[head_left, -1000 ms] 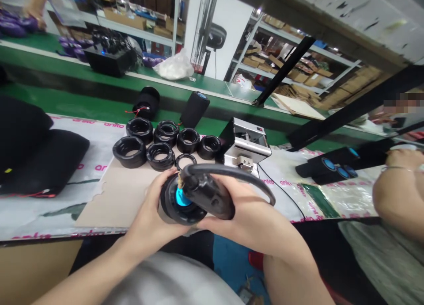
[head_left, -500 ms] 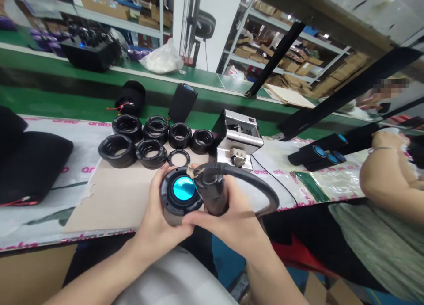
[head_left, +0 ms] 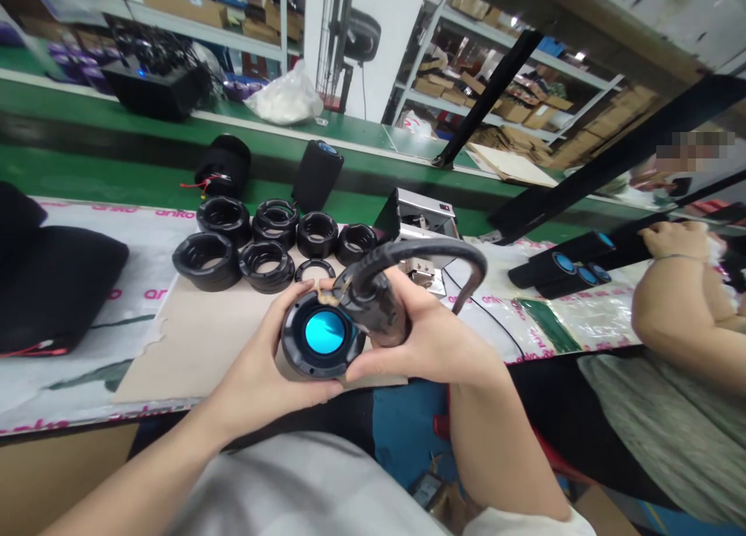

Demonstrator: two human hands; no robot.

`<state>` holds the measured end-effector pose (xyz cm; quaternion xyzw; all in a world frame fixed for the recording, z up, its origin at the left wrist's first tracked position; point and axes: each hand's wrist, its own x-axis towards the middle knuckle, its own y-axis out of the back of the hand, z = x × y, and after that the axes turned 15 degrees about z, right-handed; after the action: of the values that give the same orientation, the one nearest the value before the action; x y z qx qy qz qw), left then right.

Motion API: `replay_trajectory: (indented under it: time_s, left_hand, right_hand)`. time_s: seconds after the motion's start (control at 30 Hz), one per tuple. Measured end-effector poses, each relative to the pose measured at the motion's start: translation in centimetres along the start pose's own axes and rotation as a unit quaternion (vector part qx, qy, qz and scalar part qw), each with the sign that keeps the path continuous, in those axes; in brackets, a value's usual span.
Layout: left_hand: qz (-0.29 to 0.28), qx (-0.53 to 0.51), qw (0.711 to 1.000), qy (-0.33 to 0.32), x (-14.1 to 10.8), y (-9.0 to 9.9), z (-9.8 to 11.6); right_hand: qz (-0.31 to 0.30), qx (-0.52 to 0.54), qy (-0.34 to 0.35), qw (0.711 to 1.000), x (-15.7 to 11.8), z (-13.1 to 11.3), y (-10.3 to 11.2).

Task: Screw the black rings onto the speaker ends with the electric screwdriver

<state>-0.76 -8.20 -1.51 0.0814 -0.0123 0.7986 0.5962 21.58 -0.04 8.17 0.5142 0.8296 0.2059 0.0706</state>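
Note:
My left hand (head_left: 259, 369) curls round the left and near side of a black cylindrical speaker (head_left: 297, 349), whose shiny blue round face points up. A thick black ring with small holes surrounds that face. In my right hand (head_left: 434, 338) is a black electric screwdriver (head_left: 381, 311), a thick cable looping from its top end. It leans over the right part of the ring; its tip is hidden, so contact cannot be made out. My right thumb lies against the near right side of the ring. Just beyond the speaker lies a flat thin black ring (head_left: 315, 270).
Several thick black rings (head_left: 207, 262) stand on the cardboard sheet (head_left: 192, 349). Behind them are a black cylinder with red wires (head_left: 224, 165) and an upright black speaker (head_left: 318, 175). A silver-black machine (head_left: 428, 210) stands to their right. A co-worker's arm (head_left: 670, 287) is at far right.
The screwdriver and my right hand have shifted slightly up and right, and the cable loop sits higher. My right forearm has swung outward. The speaker stays in my left hand.

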Motion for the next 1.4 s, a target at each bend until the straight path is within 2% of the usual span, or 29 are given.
replay_trajectory:
  time_s: [0.17, 0.43, 0.7, 0.97, 1.07, 1.23, 1.4]
  left_hand:
    - [-0.021, 0.022, 0.999, 0.028, 0.4, 0.4, 0.7]
    - [-0.039, 0.036, 0.999, 0.008, 1.1, 0.5, 0.3]
    - [-0.041, 0.012, 0.999, 0.000, 1.0, 0.5, 0.3]
    - [-0.039, 0.030, 0.998, -0.030, 0.9, 0.7, 0.3]
    - [-0.036, 0.023, 0.999, -0.029, 0.9, 0.6, 0.2]
    - [-0.039, 0.001, 0.999, -0.002, 0.9, 0.5, 0.1]
    - [-0.046, -0.016, 0.999, 0.023, 0.8, 0.5, 0.1]
  right_hand:
    - [-0.033, -0.020, -0.018, 0.999, 0.5, -0.6, 0.0]
    - [-0.080, -0.025, 0.009, 0.996, 1.6, -0.3, 0.9]
    - [-0.095, -0.038, 0.065, 0.993, 2.0, 0.4, 1.1]
    - [-0.090, -0.033, 0.052, 0.994, 1.9, 0.7, 1.0]
    - [-0.066, 0.018, 0.051, 0.996, 1.0, 0.8, 1.0]
    - [0.055, 0.082, 0.026, 0.995, -1.6, 1.7, -0.4]
    - [0.070, 0.080, -0.006, 0.994, -2.6, 2.0, -2.3]
